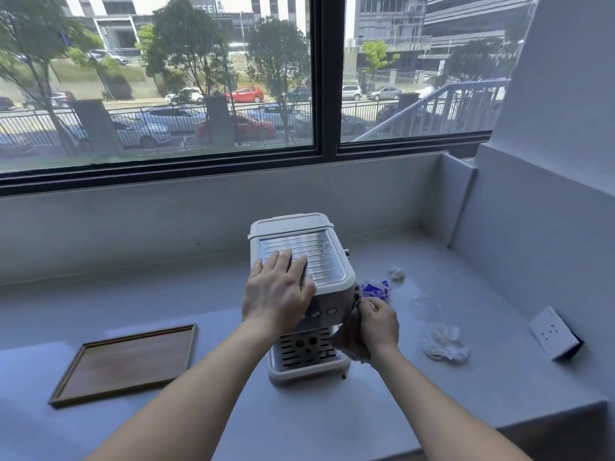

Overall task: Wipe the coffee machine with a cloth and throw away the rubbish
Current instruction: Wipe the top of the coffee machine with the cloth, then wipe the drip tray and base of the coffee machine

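Now, mid-frame:
Left hand point(278, 294): flat, unclenched, steadying coffee machine point(307, 294).
Right hand point(379, 322): gripping cloth point(349, 337), wiping right side.
Rubbish point(444, 342): lower right, likely uncollected.

Left hand point(278, 291) spread flat, palm down; right hand point(379, 322) seemingly curled shut, both arms outstretched

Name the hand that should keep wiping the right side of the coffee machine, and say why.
Right. The right hand already grips the cloth against the coffee machine's right side. The left hand lies flat on the top, bracing it, and holds no cloth.
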Demonstrator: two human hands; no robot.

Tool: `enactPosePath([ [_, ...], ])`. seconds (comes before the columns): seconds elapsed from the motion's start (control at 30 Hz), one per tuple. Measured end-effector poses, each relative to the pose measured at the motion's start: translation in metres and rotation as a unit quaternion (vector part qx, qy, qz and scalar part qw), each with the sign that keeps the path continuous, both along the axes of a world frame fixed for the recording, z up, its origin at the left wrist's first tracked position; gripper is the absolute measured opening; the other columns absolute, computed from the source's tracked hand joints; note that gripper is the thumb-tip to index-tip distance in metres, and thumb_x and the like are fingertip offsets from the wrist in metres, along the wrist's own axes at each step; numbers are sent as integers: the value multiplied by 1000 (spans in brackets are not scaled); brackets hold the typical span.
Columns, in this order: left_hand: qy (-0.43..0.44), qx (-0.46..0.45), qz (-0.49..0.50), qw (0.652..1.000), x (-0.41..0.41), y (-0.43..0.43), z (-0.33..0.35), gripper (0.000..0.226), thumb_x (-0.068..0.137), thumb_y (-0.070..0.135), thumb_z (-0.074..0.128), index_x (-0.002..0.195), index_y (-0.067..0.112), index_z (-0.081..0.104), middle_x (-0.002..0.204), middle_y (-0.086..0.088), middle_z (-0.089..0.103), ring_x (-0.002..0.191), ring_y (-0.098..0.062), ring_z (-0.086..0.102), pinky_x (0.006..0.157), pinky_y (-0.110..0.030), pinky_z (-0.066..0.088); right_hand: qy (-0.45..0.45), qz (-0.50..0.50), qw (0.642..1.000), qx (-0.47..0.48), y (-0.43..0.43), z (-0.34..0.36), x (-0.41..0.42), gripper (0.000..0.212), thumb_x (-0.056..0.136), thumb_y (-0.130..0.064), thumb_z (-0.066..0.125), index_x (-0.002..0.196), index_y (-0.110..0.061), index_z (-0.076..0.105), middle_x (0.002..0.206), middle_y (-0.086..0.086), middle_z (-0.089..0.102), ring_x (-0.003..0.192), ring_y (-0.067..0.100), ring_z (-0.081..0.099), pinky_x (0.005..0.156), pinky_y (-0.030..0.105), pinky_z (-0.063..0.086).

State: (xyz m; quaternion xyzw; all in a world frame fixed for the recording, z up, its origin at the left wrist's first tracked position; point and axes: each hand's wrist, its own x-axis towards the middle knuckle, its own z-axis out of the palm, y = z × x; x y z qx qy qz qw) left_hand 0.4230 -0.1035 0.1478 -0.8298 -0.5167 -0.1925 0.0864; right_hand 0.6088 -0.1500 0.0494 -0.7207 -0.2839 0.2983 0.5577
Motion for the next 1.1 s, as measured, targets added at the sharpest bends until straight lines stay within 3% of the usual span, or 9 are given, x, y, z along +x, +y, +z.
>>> enactPosePath([
  [0.2, -28, 15, 1, 999, 0, 0, -4, 40, 94, 45, 35, 127, 29, 51, 132, 1, 56, 124, -22, 47, 110, -48, 34, 78, -26, 997, -7, -18, -19, 19, 16, 79, -41, 66, 71, -28, 72, 64, -9, 70, 73, 18, 66, 70, 36, 52],
  [0.37, -83, 55, -29, 995, -4, -3, -4, 36, 96, 42, 36, 115, 25, 62, 121, 3, 63, 115, -20, 55, 101, -41, 40, 35, 1, 999, 0, -32, -40, 18, 11, 88, -38, 62, 89, -32, 71, 88, -9, 73, 89, 15, 67, 84, 40, 54],
  [0.53, -283, 57, -90, 953, -38, -27, -34, 42, 98, 30, 37, 134, 15, 51, 142, -5, 50, 136, -20, 41, 109, -30, 36, -173, 137, 973, -66, -55, -86, 18, 22, 91, -41, 61, 110, -31, 66, 103, 2, 67, 102, 22, 60, 85, 40, 49],
  [0.63, -300, 56, -20, 952, -74, -59, -91, 50, 96, 31, 39, 142, 12, 42, 148, -6, 43, 140, -18, 37, 115, -24, 27, -352, 169, 913, -122, -84, -119, 21, 36, 89, -41, 64, 123, -32, 63, 117, 1, 61, 107, 26, 54, 85, 38, 47],
  [0.7, -278, -5, 32, 960, -90, -80, -135, 55, 95, 37, 37, 145, 14, 38, 151, -4, 40, 140, -19, 36, 115, -32, 32, -449, 188, 869, -85, -99, -138, 21, 45, 81, -39, 75, 124, -27, 66, 127, 1, 62, 109, 28, 58, 86, 40, 51],
  [0.77, -217, -78, 47, 972, -94, -89, -177, 60, 94, 44, 33, 147, 15, 34, 154, -4, 37, 142, -20, 35, 113, -39, 36, -495, 214, 841, -41, -106, -147, 20, 52, 74, -41, 81, 122, -26, 68, 131, 3, 63, 113, 30, 59, 90, 43, 51],
  [0.9, -165, -170, 70, 969, -74, -82, -234, 69, 96, 54, 32, 154, 20, 16, 162, 2, 18, 149, -11, 16, 119, -29, 19, -543, 235, 806, -16, -102, -145, 16, 49, 76, -51, 71, 120, -30, 69, 129, -4, 66, 111, 24, 60, 90, 38, 52],
  [1.0, -189, -179, 94, 961, -54, -69, -250, 78, 92, 67, 20, 154, 21, 9, 162, 2, 18, 148, -12, 17, 120, -36, 24, -557, 195, 807, -22, -96, -140, 5, 42, 75, -50, 65, 111, -32, 72, 118, -9, 70, 104, 24, 61, 80, 39, 51],
  [1.1, -174, -157, 98, 967, -46, -63, -258, 80, 92, 71, 11, 154, 20, 6, 162, 0, 18, 148, -12, 14, 122, -38, 20, -572, 188, 798, 15, -99, -147, -8, 31, 71, -45, 67, 99, -32, 74, 110, -11, 71, 96, 26, 62, 74, 39, 51],
])
